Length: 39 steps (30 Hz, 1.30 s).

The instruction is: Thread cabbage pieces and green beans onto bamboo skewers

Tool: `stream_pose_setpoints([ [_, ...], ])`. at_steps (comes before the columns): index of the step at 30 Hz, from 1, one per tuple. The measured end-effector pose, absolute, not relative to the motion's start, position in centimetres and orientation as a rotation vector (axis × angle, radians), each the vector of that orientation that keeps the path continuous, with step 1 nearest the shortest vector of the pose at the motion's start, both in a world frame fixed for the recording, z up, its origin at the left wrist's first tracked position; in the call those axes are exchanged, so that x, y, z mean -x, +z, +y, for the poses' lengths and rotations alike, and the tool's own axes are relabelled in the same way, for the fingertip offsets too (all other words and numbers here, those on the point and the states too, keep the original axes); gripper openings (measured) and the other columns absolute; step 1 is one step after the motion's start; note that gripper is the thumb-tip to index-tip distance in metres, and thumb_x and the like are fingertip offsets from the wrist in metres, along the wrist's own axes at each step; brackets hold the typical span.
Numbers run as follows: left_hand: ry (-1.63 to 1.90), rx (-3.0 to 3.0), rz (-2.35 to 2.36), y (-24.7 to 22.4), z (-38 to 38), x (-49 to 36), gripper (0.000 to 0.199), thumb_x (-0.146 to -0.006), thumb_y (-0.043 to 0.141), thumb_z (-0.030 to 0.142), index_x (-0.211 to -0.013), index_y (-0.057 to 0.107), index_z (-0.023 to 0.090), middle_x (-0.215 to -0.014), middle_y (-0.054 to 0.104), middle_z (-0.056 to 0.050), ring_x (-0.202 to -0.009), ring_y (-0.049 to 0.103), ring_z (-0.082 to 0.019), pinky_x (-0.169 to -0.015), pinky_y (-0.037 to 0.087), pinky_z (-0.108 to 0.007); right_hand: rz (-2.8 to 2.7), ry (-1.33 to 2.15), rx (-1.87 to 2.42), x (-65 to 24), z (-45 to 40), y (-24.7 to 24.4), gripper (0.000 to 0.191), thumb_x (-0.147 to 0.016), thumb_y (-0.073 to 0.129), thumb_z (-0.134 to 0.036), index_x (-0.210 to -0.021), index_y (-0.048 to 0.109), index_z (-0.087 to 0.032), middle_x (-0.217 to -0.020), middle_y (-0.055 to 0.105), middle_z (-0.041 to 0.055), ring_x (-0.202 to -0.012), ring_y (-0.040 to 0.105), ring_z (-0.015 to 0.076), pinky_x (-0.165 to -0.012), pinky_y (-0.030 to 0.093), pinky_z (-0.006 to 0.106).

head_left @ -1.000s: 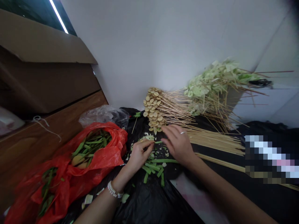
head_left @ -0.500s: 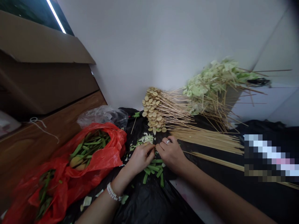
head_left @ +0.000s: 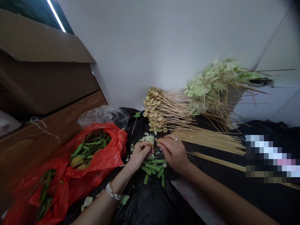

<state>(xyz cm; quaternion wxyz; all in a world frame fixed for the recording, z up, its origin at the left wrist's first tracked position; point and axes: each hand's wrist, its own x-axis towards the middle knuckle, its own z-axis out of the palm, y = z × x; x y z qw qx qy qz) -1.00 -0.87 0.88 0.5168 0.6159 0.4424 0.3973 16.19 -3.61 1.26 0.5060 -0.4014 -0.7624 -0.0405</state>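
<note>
Cut green bean pieces [head_left: 153, 168] lie on black plastic just below my two hands. My left hand [head_left: 140, 153] is closed in a pinch, with something too small to name at its fingertips. My right hand [head_left: 173, 151], with a ring on it, also pinches something I cannot make out. The fingertips of the two hands are a small gap apart. Chopped pale shreds [head_left: 148, 138] lie just beyond them. Behind these, skewered round slices [head_left: 153, 109] are stacked in a pile, and a short skewer with green pieces [head_left: 137, 115] lies to their left.
An open red bag [head_left: 103, 156] at left holds green beans. A clear bag [head_left: 103, 116] lies behind it. Bare skewers [head_left: 211, 141] lie at right, below skewered cabbage leaves [head_left: 211, 78]. A cardboard box [head_left: 47, 78] stands at back left, beside the wall.
My hands have moved slightly apart at the fingertips. The right hand has turned, and its fingers are now stretched further toward the left in a pinch.
</note>
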Motion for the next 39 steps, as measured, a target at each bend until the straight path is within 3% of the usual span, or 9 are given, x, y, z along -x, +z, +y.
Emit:
stream_pose_setpoints([
  [3,1.057,-1.414,1.162,0.6,-0.2,1.3,0.027,-0.074,0.056,0.038,-0.064,0.064,0.013,-0.046,0.044,0.004,-0.038,0.032,-0.006,-0.039,0.021,-0.019,-1.522,0.359,1.011,-17.2,-2.7,2.0,0.012,-0.092,0.049,-0.031,-0.095,0.057,-0.022,-0.086,0.07,0.0041,-0.083,0.063,0.0176,-0.076,0.046,0.033],
  [7,1.098,-1.462,1.275,0.4,0.4,1.5,0.038,-0.071,0.066,0.049,-0.077,0.071,0.011,-0.048,0.051,0.003,-0.038,0.032,-0.006,-0.039,0.022,-0.02,-1.291,0.873,0.943,-18.1,-1.7,2.2,0.02,-0.087,0.054,-0.04,-0.09,0.048,-0.022,-0.081,0.072,0.003,-0.063,0.062,0.0137,-0.058,0.049,0.027],
  [12,1.078,-1.57,1.127,0.4,0.1,1.3,0.049,-0.083,0.053,0.055,-0.1,0.071,0.012,-0.069,0.066,-0.003,-0.053,0.052,-0.011,-0.048,0.036,-0.021,-1.181,1.105,0.899,-17.7,-1.7,1.9,0.029,-0.079,0.064,-0.044,-0.086,0.047,-0.022,-0.081,0.072,0.0027,-0.067,0.065,0.0151,-0.062,0.055,0.031],
  [17,0.853,-1.805,0.956,0.4,-0.7,0.8,0.041,-0.089,0.047,0.048,-0.082,0.069,0.014,-0.072,0.066,-0.003,-0.064,0.056,-0.014,-0.06,0.041,-0.023,-1.226,1.145,0.88,-17.2,-1.6,1.0,0.025,-0.082,0.061,-0.041,-0.086,0.045,-0.022,-0.083,0.07,0.0018,-0.073,0.067,0.0162,-0.069,0.056,0.035],
  [21,0.872,-1.95,1.051,0.2,-0.7,0.9,0.036,-0.092,0.046,0.042,-0.077,0.066,0.015,-0.06,0.058,0.001,-0.057,0.051,-0.012,-0.057,0.038,-0.022,-1.573,0.668,0.991,-17.6,-1.7,0.7,0.01,-0.089,0.053,-0.029,-0.095,0.052,-0.021,-0.099,0.068,0.0072,-0.092,0.064,0.0207,-0.079,0.052,0.041],
  [25,0.917,-2.192,1.137,0.3,-0.5,1.2,0.034,-0.094,0.043,0.035,-0.074,0.062,0.016,-0.065,0.06,-0.001,-0.063,0.054,-0.013,-0.063,0.038,-0.023,-2.05,-0.133,1.083,-17.9,-2.1,0.6,0.025,-0.09,0.052,-0.018,-0.114,0.058,-0.02,-0.121,0.062,0.0104,-0.122,0.045,0.0262,-0.099,0.034,0.048],
  [30,0.865,-2.41,1.147,0.1,-0.4,1.3,0.027,-0.095,0.043,0.03,-0.084,0.064,0.016,-0.075,0.064,-0.003,-0.071,0.058,-0.015,-0.067,0.041,-0.024,-2.273,-0.512,1.168,-17.6,-2.2,0.2,0.011,-0.09,0.052,-0.017,-0.095,0.062,-0.019,-0.088,0.066,0.0053,-0.101,0.05,0.0215,-0.098,0.028,0.044],
  [34,0.768,-2.55,1.128,0.0,-0.5,1.4,0.025,-0.096,0.042,0.032,-0.098,0.062,0.018,-0.089,0.067,-0.006,-0.084,0.06,-0.017,-0.074,0.042,-0.026,-2.346,-0.611,1.136,-17.3,-2.4,0.2,0.012,-0.091,0.05,-0.017,-0.088,0.061,-0.018,-0.08,0.062,0.0041,-0.093,0.049,0.0209,-0.098,0.027,0.043],
  [39,0.595,-2.628,1.197,0.3,-0.9,1.4,0.028,-0.096,0.038,0.035,-0.085,0.058,0.018,-0.073,0.059,-0.003,-0.069,0.056,-0.017,-0.063,0.037,-0.026,-2.371,-0.645,1.116,-16.7,-2.8,0.2,0.015,-0.092,0.046,-0.016,-0.084,0.059,-0.017,-0.075,0.059,0.0034,-0.082,0.048,0.0204,-0.097,0.027,0.044],
])
